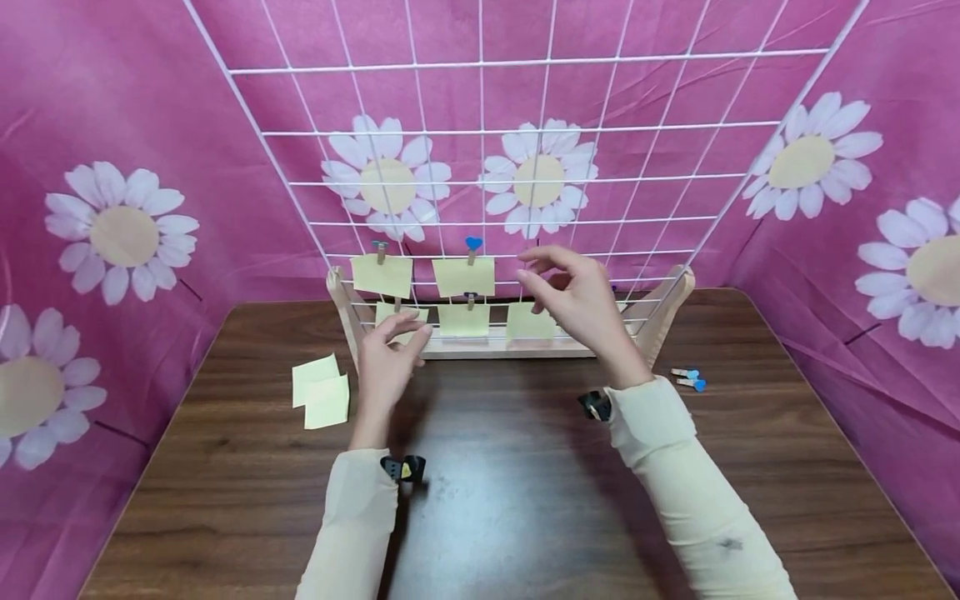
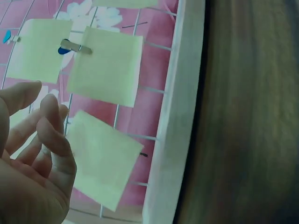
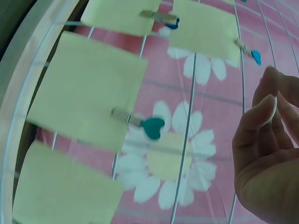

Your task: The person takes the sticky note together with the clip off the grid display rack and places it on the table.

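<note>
My left hand (image 1: 390, 362) is raised before the lower left of a white wire grid (image 1: 480, 179), fingers loosely bent and nothing visible between them. It partly covers a tilted yellow sticky note (image 2: 107, 158). To the right, my right hand (image 1: 581, 300) hovers before the grid beside the upper middle note (image 1: 463, 279), thumb and index finger apart, holding nothing visible. Small wooden clothespins with hearts clip notes to the wires, among them a blue one (image 1: 472, 248), a dark blue one (image 2: 74, 46) and a teal one (image 3: 140, 123). Another low note (image 3: 67, 186) is hidden behind my right hand in the head view.
Two loose sticky notes (image 1: 326, 402) overlap on the brown table (image 1: 487, 500) at left. Two blue-heart clothespins (image 1: 690, 381) lie at right. Wooden feet (image 1: 663, 317) carry the grid, and a pink flowered cloth (image 1: 262, 208) hangs behind.
</note>
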Motion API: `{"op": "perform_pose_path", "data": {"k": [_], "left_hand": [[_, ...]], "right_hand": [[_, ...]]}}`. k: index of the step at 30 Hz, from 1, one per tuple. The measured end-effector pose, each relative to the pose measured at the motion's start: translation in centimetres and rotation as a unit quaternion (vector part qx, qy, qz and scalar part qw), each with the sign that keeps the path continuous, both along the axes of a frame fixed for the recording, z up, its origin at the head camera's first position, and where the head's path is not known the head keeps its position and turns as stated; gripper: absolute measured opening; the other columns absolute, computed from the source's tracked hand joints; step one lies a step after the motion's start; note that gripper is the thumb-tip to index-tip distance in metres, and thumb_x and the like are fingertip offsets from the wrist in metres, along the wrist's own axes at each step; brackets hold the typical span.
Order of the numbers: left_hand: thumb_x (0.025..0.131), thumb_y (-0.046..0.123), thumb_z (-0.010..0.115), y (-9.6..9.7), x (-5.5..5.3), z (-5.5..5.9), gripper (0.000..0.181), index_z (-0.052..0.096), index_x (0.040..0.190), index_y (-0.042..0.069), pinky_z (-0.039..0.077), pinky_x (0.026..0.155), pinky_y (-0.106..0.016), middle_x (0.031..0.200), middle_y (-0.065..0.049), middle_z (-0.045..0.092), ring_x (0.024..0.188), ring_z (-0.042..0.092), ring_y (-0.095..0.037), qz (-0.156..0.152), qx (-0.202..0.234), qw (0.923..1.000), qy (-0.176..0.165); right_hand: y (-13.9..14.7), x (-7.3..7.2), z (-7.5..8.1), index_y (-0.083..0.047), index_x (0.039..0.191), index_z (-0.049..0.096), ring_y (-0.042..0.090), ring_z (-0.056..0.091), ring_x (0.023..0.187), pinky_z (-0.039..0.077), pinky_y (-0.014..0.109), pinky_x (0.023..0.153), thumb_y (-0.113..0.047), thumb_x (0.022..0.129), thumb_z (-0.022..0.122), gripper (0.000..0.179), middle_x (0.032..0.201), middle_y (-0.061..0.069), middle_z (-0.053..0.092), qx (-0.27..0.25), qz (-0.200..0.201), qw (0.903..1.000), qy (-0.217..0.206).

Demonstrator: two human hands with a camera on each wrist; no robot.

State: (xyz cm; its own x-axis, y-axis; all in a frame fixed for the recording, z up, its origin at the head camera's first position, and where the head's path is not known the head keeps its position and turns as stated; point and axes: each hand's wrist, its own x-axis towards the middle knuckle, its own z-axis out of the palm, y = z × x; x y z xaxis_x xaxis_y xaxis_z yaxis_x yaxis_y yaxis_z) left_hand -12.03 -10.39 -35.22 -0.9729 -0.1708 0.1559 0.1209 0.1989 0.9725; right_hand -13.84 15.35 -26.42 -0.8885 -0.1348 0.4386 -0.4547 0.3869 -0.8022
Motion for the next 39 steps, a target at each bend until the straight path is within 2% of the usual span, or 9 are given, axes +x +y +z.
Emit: {"op": "perform_pose_path", "data": {"k": [3,6,12,19,26,30,34,38,39], "left_hand": [[0.092,0.015,0.076,0.6,-0.6,0.5,0.036,0.069,0.126,0.003,0.048,0.046,-0.020,0.110,-0.015,0.074,0.053,0.065,-0.017,0.006,0.008,0.9999,0.010],[0.091,0.016,0.077,1.0,-1.1,1.0,0.036,0.071,0.125,0.004,0.050,0.047,-0.020,0.108,-0.013,0.075,0.052,0.065,-0.021,0.017,-0.003,0.9995,0.026],[0.090,0.017,0.078,2.1,-1.5,1.3,0.035,0.072,0.123,0.005,0.049,0.048,-0.020,0.104,-0.009,0.076,0.050,0.065,-0.016,0.024,-0.041,0.9979,0.044],[0.091,0.020,0.078,2.9,-1.8,1.3,0.031,0.074,0.119,0.006,0.047,0.045,-0.020,0.100,-0.006,0.077,0.050,0.067,-0.018,0.047,-0.059,0.9956,0.055],[0.091,0.023,0.078,3.2,-2.0,1.4,0.028,0.075,0.115,0.009,0.048,0.046,-0.021,0.100,-0.005,0.077,0.052,0.069,-0.019,0.061,-0.074,0.9937,0.058],[0.091,0.023,0.078,3.4,-2.1,1.5,0.028,0.076,0.115,0.008,0.047,0.046,-0.019,0.103,-0.004,0.077,0.052,0.069,-0.018,0.075,-0.078,0.9914,0.073],[0.092,0.023,0.077,3.5,-2.3,1.5,0.031,0.075,0.118,0.007,0.047,0.048,-0.020,0.105,-0.005,0.077,0.052,0.069,-0.019,0.073,-0.091,0.9901,0.078],[0.092,0.024,0.077,3.7,-2.4,1.5,0.033,0.074,0.120,0.007,0.051,0.050,-0.024,0.108,-0.007,0.076,0.053,0.069,-0.018,0.060,-0.093,0.9917,0.065],[0.092,0.024,0.076,3.7,-2.5,1.5,0.032,0.074,0.120,0.007,0.052,0.056,-0.023,0.109,-0.008,0.076,0.053,0.070,-0.018,0.057,-0.091,0.9924,0.061]], "right_hand": [[-1.1,-0.5,0.0,-0.005,0.112,0.075,0.024,0.063,0.053,0.044,0.024,0.046,-0.012,0.093,0.074,0.020,0.084,0.008,0.070,-0.005,-0.001,0.9999,0.010],[-2.2,-0.8,-0.1,-0.004,0.111,0.075,0.024,0.063,0.053,0.047,0.023,0.047,-0.011,0.093,0.074,0.019,0.082,0.006,0.071,0.015,-0.001,0.9989,0.045],[-3.7,-1.5,0.4,-0.003,0.112,0.075,0.016,0.061,0.052,0.047,0.021,0.050,-0.012,0.095,0.073,0.019,0.078,0.005,0.071,0.049,0.003,0.9930,0.107],[-4.3,-2.1,1.3,-0.003,0.112,0.074,0.020,0.064,0.053,0.047,0.022,0.050,-0.010,0.095,0.072,0.019,0.081,0.005,0.073,0.052,0.023,0.9935,0.098],[-5.3,-2.2,2.0,-0.001,0.113,0.074,0.018,0.067,0.065,0.053,0.031,0.058,-0.012,0.095,0.070,0.021,0.082,0.009,0.074,0.114,0.003,0.9846,0.132],[-5.8,-2.2,2.5,-0.002,0.115,0.074,0.019,0.068,0.067,0.050,0.032,0.055,-0.013,0.096,0.067,0.023,0.083,0.010,0.074,0.147,-0.009,0.9808,0.128],[-6.0,-2.2,2.9,-0.004,0.119,0.073,0.019,0.067,0.067,0.047,0.034,0.055,-0.017,0.098,0.065,0.026,0.085,0.009,0.075,0.207,-0.033,0.9715,0.110],[-6.2,-2.1,3.2,-0.006,0.124,0.071,0.022,0.067,0.069,0.048,0.038,0.059,-0.020,0.098,0.065,0.030,0.087,0.007,0.076,0.260,-0.048,0.9601,0.091],[-6.2,-2.1,3.2,-0.007,0.125,0.070,0.022,0.068,0.070,0.049,0.038,0.059,-0.021,0.098,0.065,0.031,0.088,0.006,0.076,0.267,-0.050,0.9585,0.086]]}}
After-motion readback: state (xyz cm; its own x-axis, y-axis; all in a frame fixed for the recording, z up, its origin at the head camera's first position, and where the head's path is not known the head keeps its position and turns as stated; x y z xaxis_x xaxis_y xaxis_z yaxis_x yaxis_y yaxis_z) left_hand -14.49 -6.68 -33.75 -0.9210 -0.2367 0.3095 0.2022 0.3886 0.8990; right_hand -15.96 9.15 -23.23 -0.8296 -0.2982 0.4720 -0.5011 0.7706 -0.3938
